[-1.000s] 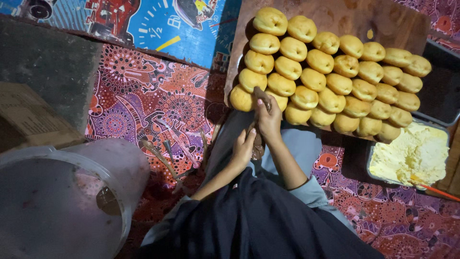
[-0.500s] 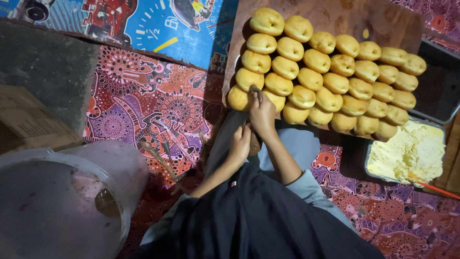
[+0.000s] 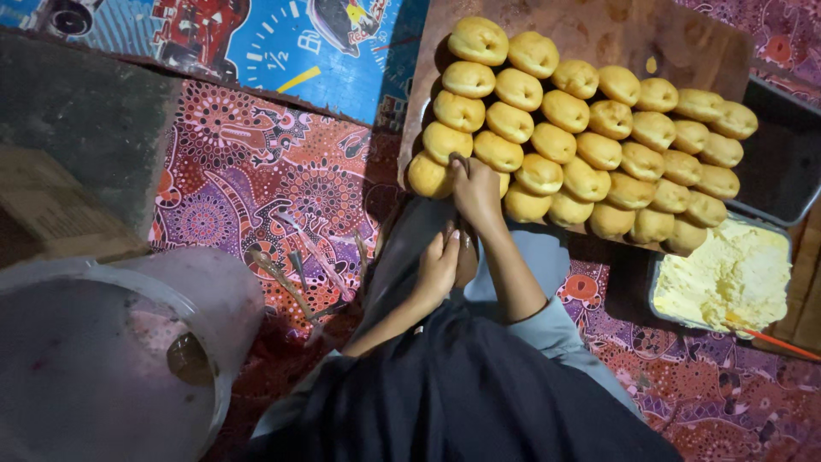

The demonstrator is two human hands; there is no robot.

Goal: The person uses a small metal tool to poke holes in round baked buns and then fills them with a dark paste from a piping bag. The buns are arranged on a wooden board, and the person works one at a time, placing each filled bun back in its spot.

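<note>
Several round yellow buns (image 3: 599, 150) lie in rows on a brown wooden board (image 3: 684, 43) in front of me. My right hand (image 3: 475, 192) reaches to the board's near left corner, its fingers curled over a bun (image 3: 505, 181) in the front row. Beside that one sits the corner bun (image 3: 425, 175). My left hand (image 3: 438, 263) rests lower, over my grey-clothed lap, just below my right wrist. Its fingers are bent, and what it holds, if anything, is hidden.
A grey tray of pale yellow cream (image 3: 727, 274) with a red-handled tool (image 3: 774, 342) sits at the right. A dark metal tray (image 3: 782, 162) lies behind it. A translucent plastic bucket (image 3: 128, 359) and a cardboard box (image 3: 51, 214) stand at the left on a patterned mat (image 3: 256, 188).
My right hand has slid a little farther onto the front-row bun at the board's corner. My left hand has stayed by my lap.
</note>
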